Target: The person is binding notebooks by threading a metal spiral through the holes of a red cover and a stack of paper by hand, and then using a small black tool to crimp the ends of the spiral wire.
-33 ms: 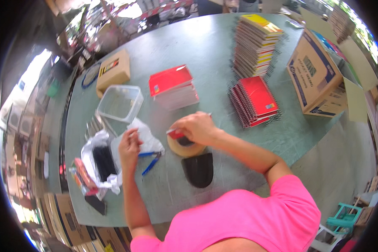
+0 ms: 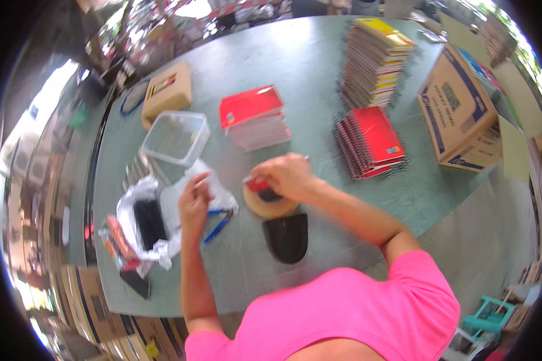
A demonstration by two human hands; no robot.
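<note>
Reaching over the tape roll (image 2: 262, 207) at the centre of the frame, the right hand (image 2: 290, 174) shows bent fingers at a small red piece (image 2: 259, 185) above the roll. Slightly more red is visible than a moment earlier; whether the fingers grip it cannot be told. The left hand (image 2: 194, 198), left of centre, is raised with fingers loosely curled — any content cannot be made out — and covers a little more of the blue-handled tool (image 2: 218, 230). The red-covered stack (image 2: 252, 108), upper centre, and the dark rounded pad (image 2: 286, 240), lower centre, appear higher together with the bench (image 2: 241, 274), suggesting a shift of view. The work apparently remains at the same stage — centred on the red piece.
</note>
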